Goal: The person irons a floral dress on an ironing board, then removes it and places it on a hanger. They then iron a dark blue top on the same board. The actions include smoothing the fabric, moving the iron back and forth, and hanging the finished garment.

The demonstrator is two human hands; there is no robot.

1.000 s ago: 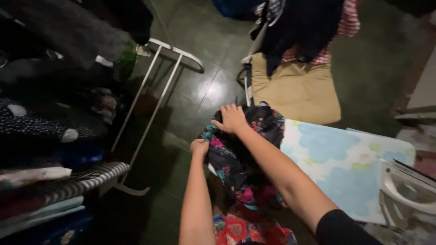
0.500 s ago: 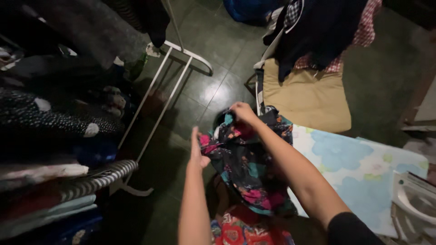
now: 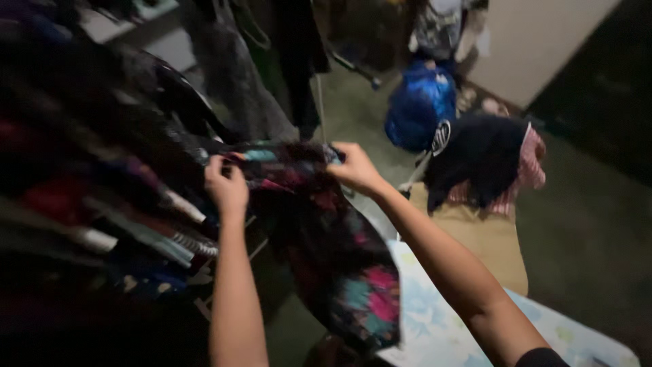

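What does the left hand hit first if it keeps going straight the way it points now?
Most likely the clothes on the drying rack. The left hand grips the top edge of the dark floral garment and points up and away, at the hanging dark clothes. The dim, blurred picture leaves the gap between them unclear.

Hanging clothes (image 3: 102, 170) are crowding the left side, a floral garment (image 3: 326, 245) is blocking the middle, and bare green floor (image 3: 584, 245) is lying open at right.
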